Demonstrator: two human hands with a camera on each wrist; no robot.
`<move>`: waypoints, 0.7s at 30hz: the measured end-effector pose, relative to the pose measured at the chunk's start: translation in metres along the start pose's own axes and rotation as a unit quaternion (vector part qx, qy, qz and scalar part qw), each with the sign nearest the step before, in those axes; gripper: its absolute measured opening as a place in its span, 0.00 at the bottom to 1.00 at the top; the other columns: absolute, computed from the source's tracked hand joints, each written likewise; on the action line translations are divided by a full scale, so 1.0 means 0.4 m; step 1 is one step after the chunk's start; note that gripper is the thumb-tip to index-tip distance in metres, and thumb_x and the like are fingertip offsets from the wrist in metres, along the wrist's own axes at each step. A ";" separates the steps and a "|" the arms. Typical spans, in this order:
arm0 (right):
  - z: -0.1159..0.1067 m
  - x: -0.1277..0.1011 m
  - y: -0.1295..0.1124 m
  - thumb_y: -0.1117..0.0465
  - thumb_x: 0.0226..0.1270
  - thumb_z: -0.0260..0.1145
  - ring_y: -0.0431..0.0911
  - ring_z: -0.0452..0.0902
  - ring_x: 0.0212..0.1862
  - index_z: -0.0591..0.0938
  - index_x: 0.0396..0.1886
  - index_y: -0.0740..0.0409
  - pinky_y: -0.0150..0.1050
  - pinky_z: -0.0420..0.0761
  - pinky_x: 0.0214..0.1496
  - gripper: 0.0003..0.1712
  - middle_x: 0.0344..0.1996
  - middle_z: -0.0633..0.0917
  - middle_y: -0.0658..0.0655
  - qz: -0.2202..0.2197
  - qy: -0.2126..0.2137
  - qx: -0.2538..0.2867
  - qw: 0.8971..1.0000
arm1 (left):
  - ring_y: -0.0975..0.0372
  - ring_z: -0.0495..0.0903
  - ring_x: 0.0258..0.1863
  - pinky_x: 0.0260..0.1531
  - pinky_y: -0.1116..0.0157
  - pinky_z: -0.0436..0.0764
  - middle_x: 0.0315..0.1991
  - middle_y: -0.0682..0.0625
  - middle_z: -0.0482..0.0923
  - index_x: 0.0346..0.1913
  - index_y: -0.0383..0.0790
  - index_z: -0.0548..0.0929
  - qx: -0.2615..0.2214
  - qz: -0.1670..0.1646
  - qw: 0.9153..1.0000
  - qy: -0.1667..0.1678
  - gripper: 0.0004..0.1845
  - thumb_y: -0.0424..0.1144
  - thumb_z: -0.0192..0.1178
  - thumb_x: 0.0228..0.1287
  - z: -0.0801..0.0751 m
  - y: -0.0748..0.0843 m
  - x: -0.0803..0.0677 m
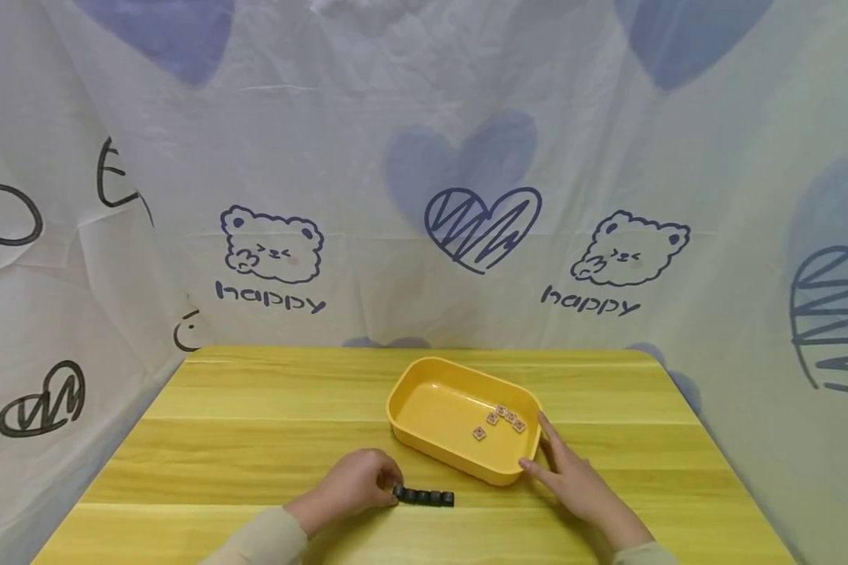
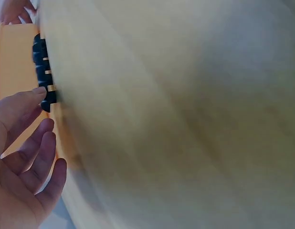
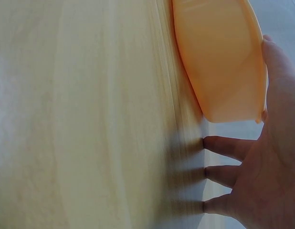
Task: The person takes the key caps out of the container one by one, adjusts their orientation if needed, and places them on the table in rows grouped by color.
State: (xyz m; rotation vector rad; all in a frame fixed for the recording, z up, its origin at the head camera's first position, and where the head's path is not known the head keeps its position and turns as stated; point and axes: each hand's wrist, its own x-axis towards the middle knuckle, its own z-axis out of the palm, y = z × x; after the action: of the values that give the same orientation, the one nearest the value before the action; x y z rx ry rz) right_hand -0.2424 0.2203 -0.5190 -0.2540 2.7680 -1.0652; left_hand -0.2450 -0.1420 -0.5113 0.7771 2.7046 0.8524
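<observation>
Left hand: the left hand [image 1: 353, 482] rests on the yellow wood-grain worktop [image 1: 254, 439], its fingers curled at the left end of a short row of small black square keycaps [image 1: 424, 497]; the left wrist view shows a fingertip touching the end cap [image 2: 48, 98] while the other fingers lie loose, gripping nothing.
Right hand: the right hand [image 1: 572, 482] lies with fingers straight against the near right corner of the shallow yellow plastic tray [image 1: 424, 388], steadying it without gripping.
Black caps: four or so lie in a line on the worktop, just in front of the tray, between the two hands.
Tray contents: a few small pinkish-brown square tiles [image 1: 502, 418] lie near its right end.
Step in hand: by my reading, the black row is being nudged or lined up beside the tray.
Next move: it seems to call for pinching one end cap cleanly without scattering the row.
Backdrop: a white printed cloth [image 1: 424, 196] with bears and hearts.
</observation>
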 end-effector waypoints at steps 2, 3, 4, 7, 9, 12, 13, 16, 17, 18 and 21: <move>0.000 0.000 0.000 0.34 0.70 0.54 0.67 0.53 0.71 0.39 0.80 0.48 0.73 0.37 0.63 0.51 0.71 0.61 0.66 0.000 0.000 0.001 1.000 | 0.71 0.75 0.29 0.31 0.69 0.77 0.31 0.62 0.80 0.37 0.45 0.88 -0.005 0.005 1.000 0.005 0.12 0.36 0.76 0.47 -0.007 0.009 0.003; 0.000 0.000 0.000 0.34 0.70 0.54 0.67 0.53 0.71 0.39 0.80 0.48 0.73 0.37 0.63 0.51 0.71 0.62 0.67 0.000 0.000 0.002 1.000 | 0.70 0.75 0.29 0.31 0.69 0.77 0.31 0.61 0.80 0.38 0.44 0.88 -0.007 0.009 1.000 0.008 0.13 0.36 0.76 0.47 -0.011 0.016 0.005; -0.001 0.000 0.000 0.34 0.70 0.54 0.67 0.53 0.71 0.39 0.80 0.48 0.74 0.37 0.63 0.51 0.70 0.62 0.67 0.000 0.000 0.002 1.000 | 0.70 0.76 0.29 0.31 0.69 0.77 0.32 0.60 0.81 0.38 0.44 0.88 -0.010 0.013 1.000 0.010 0.13 0.36 0.76 0.47 -0.016 0.023 0.008; -0.003 -0.002 -0.003 0.34 0.70 0.54 0.66 0.54 0.71 0.39 0.80 0.49 0.74 0.38 0.63 0.52 0.70 0.62 0.67 0.002 -0.001 0.002 1.000 | 0.68 0.77 0.30 0.31 0.69 0.77 0.34 0.57 0.82 0.40 0.43 0.88 -0.015 0.026 1.000 0.009 0.13 0.36 0.75 0.49 -0.032 0.050 0.020; -0.004 -0.003 -0.005 0.34 0.70 0.54 0.66 0.54 0.70 0.40 0.80 0.49 0.74 0.38 0.63 0.52 0.70 0.62 0.67 0.003 -0.001 0.003 1.000 | 0.67 0.77 0.31 0.32 0.69 0.77 0.35 0.56 0.83 0.42 0.42 0.88 -0.017 0.031 0.999 0.002 0.13 0.36 0.74 0.51 -0.043 0.068 0.031; -0.005 -0.003 -0.006 0.34 0.70 0.54 0.67 0.54 0.70 0.40 0.80 0.49 0.74 0.38 0.63 0.52 0.70 0.63 0.67 0.003 -0.001 0.002 1.000 | 0.66 0.78 0.32 0.34 0.69 0.78 0.36 0.54 0.83 0.42 0.40 0.88 -0.012 0.042 0.999 -0.008 0.13 0.36 0.74 0.53 -0.056 0.094 0.049; -0.004 -0.003 -0.006 0.34 0.70 0.54 0.67 0.54 0.70 0.40 0.80 0.49 0.73 0.38 0.63 0.52 0.70 0.63 0.68 0.003 -0.001 0.002 1.000 | 0.65 0.78 0.33 0.34 0.69 0.78 0.36 0.53 0.83 0.42 0.40 0.88 -0.007 0.049 0.999 -0.008 0.13 0.35 0.74 0.53 -0.060 0.101 0.056; -0.004 -0.004 -0.006 0.34 0.70 0.54 0.67 0.55 0.70 0.40 0.80 0.49 0.73 0.39 0.63 0.52 0.70 0.63 0.68 0.003 0.000 0.000 1.000 | 0.64 0.79 0.33 0.35 0.70 0.78 0.36 0.54 0.83 0.42 0.40 0.88 0.015 0.070 0.997 -0.005 0.12 0.35 0.74 0.52 -0.067 0.122 0.076; -0.004 -0.004 -0.005 0.34 0.70 0.54 0.67 0.55 0.70 0.40 0.80 0.50 0.73 0.39 0.63 0.52 0.70 0.63 0.68 0.003 0.000 0.000 1.000 | 0.64 0.79 0.33 0.35 0.70 0.78 0.36 0.54 0.83 0.41 0.41 0.88 0.024 0.076 0.997 -0.003 0.12 0.35 0.74 0.52 -0.070 0.129 0.083; -0.004 -0.005 -0.005 0.34 0.70 0.54 0.67 0.55 0.70 0.40 0.80 0.49 0.73 0.39 0.63 0.52 0.70 0.63 0.68 0.003 0.000 0.001 1.000 | 0.64 0.79 0.33 0.35 0.70 0.78 0.36 0.54 0.83 0.41 0.41 0.88 0.031 0.081 0.996 -0.002 0.12 0.35 0.74 0.52 -0.072 0.135 0.090; -0.005 -0.005 -0.005 0.34 0.70 0.54 0.67 0.54 0.70 0.40 0.80 0.49 0.74 0.39 0.63 0.52 0.70 0.63 0.68 0.004 0.000 0.002 1.000 | 0.66 0.79 0.33 0.35 0.72 0.78 0.37 0.56 0.83 0.42 0.43 0.88 0.058 0.093 0.994 -0.006 0.12 0.36 0.74 0.52 -0.078 0.153 0.115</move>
State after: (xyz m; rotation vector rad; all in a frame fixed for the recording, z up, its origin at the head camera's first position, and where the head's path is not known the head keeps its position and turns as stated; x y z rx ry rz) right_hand -0.2406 0.2208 -0.5161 -0.2427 2.7641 -1.0690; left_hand -0.2682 -0.0893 -0.4519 1.0706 2.7231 0.7284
